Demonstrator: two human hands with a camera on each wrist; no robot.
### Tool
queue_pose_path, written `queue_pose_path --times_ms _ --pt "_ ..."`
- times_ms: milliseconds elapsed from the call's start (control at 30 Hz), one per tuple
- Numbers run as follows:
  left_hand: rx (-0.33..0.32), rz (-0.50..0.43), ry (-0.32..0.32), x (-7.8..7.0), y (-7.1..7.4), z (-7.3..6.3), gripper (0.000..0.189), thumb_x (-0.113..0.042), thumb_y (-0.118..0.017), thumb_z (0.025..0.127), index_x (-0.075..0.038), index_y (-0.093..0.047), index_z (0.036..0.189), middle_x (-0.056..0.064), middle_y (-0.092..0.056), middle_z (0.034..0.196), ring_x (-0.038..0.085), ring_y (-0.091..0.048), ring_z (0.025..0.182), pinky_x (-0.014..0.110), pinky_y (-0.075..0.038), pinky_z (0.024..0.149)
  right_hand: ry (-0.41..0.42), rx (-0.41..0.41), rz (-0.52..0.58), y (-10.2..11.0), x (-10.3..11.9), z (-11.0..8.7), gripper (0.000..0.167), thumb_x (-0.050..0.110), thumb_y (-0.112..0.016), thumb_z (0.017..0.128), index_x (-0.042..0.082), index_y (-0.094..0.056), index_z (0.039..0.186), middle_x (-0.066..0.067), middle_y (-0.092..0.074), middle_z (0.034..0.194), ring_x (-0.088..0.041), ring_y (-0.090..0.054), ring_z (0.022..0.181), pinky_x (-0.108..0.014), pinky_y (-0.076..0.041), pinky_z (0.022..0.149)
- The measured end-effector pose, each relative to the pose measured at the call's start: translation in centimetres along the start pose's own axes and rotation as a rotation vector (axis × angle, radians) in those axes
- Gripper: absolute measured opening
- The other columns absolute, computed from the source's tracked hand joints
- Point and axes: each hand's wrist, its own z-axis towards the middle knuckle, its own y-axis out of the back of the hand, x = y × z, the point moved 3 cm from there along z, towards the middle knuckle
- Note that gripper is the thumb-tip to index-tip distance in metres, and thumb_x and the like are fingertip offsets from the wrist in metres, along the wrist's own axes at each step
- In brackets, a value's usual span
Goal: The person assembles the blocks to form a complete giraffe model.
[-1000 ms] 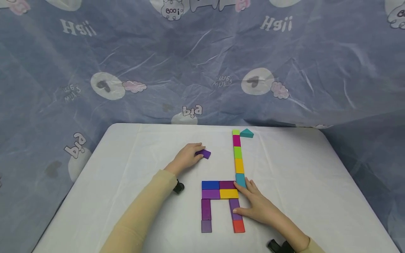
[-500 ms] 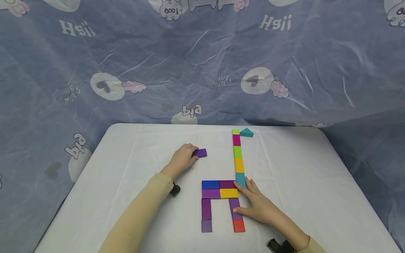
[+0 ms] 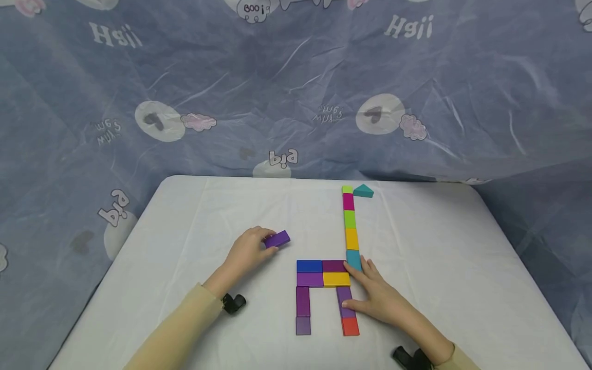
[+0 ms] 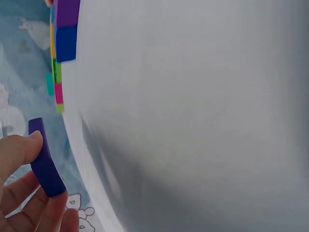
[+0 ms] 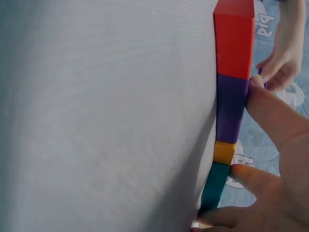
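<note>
Between thumb and fingers, my left hand [image 3: 242, 253] pinches a purple rectangular block [image 3: 278, 239], left of the laid-out blocks. The left wrist view shows this block [image 4: 47, 166] on edge, thumb on one face and fingertips at its lower end. My right hand [image 3: 381, 300] rests on the right side of the layout with fingers spread. Its thumb touches a purple block [image 3: 344, 297] above a red block [image 3: 350, 327]; its index fingertip is at the corner between a maroon block [image 3: 332, 265] and a teal-blue block [image 3: 353, 258].
Blue [image 3: 309, 265], violet [image 3: 309, 279] and yellow [image 3: 336, 279] blocks form a body with two legs. A column with an orange block [image 3: 352, 238] and a green block [image 3: 350, 219] runs toward the table's [image 3: 222, 192] far edge. Beside its top lies a teal triangular block [image 3: 363, 191].
My left hand has moved left and closer to me, carrying the purple block, whose outer end now tilts away from me. The right hand stays in place on the blocks.
</note>
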Motion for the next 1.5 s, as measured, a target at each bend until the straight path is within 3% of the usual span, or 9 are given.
queue_pose_path --times_ms 233,600,1200,1500 --pt "0.019 0.014 -0.036 -0.3 -0.7 -2.6 0.035 -0.027 -0.084 0.078 -0.013 -0.073 0.108 -0.002 -0.066 0.09 0.01 -0.06 0.081 0.029 -0.051 0.072 0.011 -0.007 0.005 0.3 0.1 0.1 0.096 0.055 -0.079 0.074 0.019 -0.038 0.153 -0.029 -0.015 0.161 -0.051 -0.012 0.148 -0.073 -0.036 0.097" --pt "0.091 -0.025 -0.06 -1.3 -1.7 -4.4 0.034 -0.028 -0.085 0.076 -0.014 -0.069 0.102 -0.004 -0.065 0.088 0.009 -0.062 0.079 0.027 -0.05 0.068 0.011 -0.003 0.015 0.2 0.3 0.2 0.095 0.054 -0.08 0.074 0.019 -0.038 0.153 -0.029 -0.015 0.161 -0.05 -0.011 0.148 -0.072 -0.036 0.098" --pt "0.072 -0.006 -0.064 -1.5 -2.0 -5.1 0.031 -0.022 -0.085 0.077 -0.012 -0.064 0.096 -0.002 -0.057 0.089 0.011 -0.051 0.082 0.029 -0.049 0.072 -0.012 0.006 0.004 -0.1 0.1 0.2 0.097 0.057 -0.079 0.074 0.02 -0.037 0.153 -0.029 -0.015 0.161 -0.051 -0.012 0.147 -0.072 -0.036 0.098" --pt "0.051 -0.045 -0.082 -1.3 -2.2 -5.2 0.031 -0.024 -0.086 0.075 -0.013 -0.065 0.095 -0.002 -0.058 0.089 0.012 -0.052 0.084 0.03 -0.048 0.074 -0.015 0.018 0.0 -0.3 0.1 0.4 0.099 0.059 -0.078 0.073 0.022 -0.037 0.154 -0.03 -0.015 0.16 -0.052 -0.012 0.147 -0.074 -0.036 0.097"
